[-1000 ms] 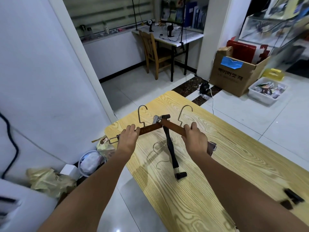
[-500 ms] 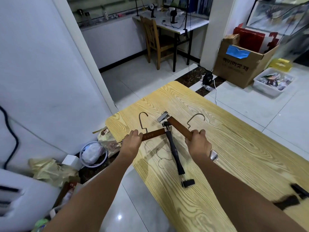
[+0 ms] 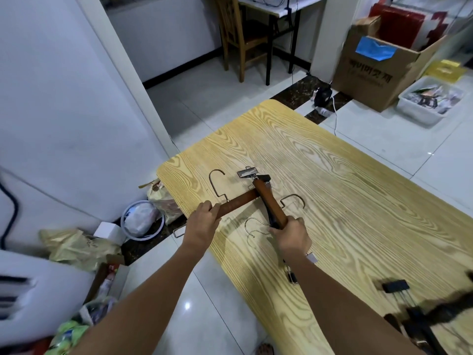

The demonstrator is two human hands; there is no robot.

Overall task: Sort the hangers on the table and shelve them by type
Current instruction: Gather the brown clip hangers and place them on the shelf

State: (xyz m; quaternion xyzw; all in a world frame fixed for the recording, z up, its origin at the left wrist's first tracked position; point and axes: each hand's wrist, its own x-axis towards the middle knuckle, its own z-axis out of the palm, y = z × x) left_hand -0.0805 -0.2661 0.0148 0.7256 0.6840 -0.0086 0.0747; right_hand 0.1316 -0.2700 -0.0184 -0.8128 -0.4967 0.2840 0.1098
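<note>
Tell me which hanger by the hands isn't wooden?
The thin black hanger passing beneath the right hand. The left wooden hanger and right wooden hanger are brown.

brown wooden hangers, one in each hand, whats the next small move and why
Probably swing the two bars parallel and stack them. The left hand grips one brown wooden clip hanger, the right hand a second wooden hanger; they meet at an angle over the yellow wood-grain table.

Bare left hand (image 3: 202, 224), bare right hand (image 3: 291, 238), left forearm (image 3: 153, 290) and right forearm (image 3: 345, 303) unclothed, rounded knuckles, slim wrists.
</note>
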